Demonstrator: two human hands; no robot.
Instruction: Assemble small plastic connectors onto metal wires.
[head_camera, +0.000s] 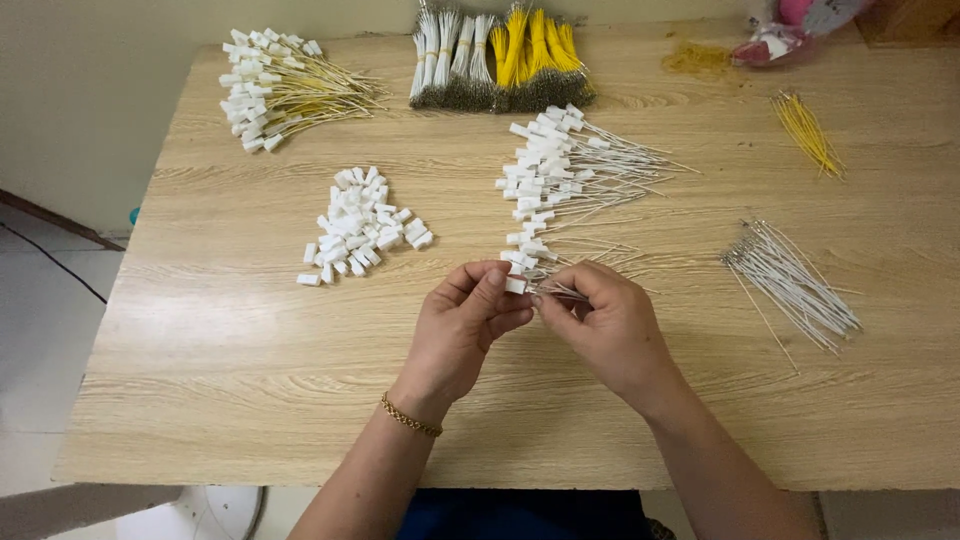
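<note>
**White connector pinched between two hands at the table's near-middle**

A small white plastic connector (516, 285) is held at the fingertips of the left hand (462, 325), thumb and forefinger closed on it. The right hand (610, 325) is closed in a pinch just beside the connector, on thin white wires (565, 291) that run out from it; how many wires are gripped cannot be made out, since the fingers cover them. Whether a wire end is seated in the connector is hidden by the fingertips. A gold-coloured bracelet (410, 416) is worn on the left wrist.

Places below are given relative to the held connector, on a light wooden table (250, 330).

- Just beyond it, nearly touching: a spread of white-wired connectors (560, 170), wires fanned to the right.
- To the left, near: a loose heap of bare white connectors (358, 225).
- Far left and beyond: a pile of yellow-wired connectors (275, 88).
- Straight beyond, at the far table edge: bundled white and yellow wires (500, 60), tops cut off by the frame.
- To the right, well apart: a loose sheaf of white wires (790, 280).
- Further right and beyond: a small sheaf of yellow wires (808, 130).
- At the far right corner: a pink and clear bag (775, 40), cut off, contents not readable.

Forearms are cut off at the lower frame edge.
</note>
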